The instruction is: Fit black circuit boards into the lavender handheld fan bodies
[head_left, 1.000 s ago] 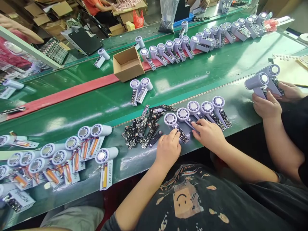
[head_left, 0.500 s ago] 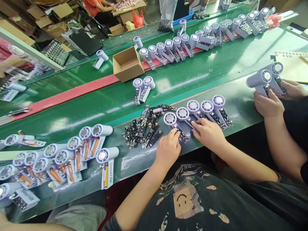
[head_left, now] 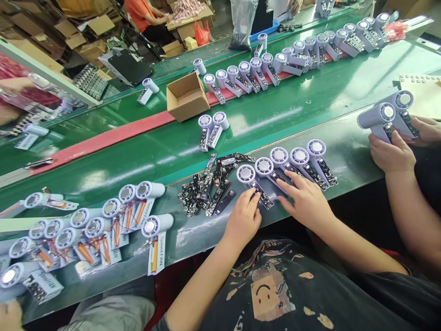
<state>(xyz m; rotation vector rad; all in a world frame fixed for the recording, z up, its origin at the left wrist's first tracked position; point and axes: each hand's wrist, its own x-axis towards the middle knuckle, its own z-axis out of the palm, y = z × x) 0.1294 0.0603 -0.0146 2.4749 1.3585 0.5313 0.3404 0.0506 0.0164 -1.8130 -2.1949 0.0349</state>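
Head: "Speed FAN" hndl; fingers on PCB

Both hands lie ahead of the shirt, palms down. The left forearm slants inward from the shirt's left side; the left hand has its fingers bent and close together. The right forearm angles in from the shirt's right; the right hand is spread, thumb apart.

- A factory assembly line
- Green belt running along the tabletop's far edge
- Rows of matching fans, many with circuit boards showing
- Cardboard boxes piled beyond
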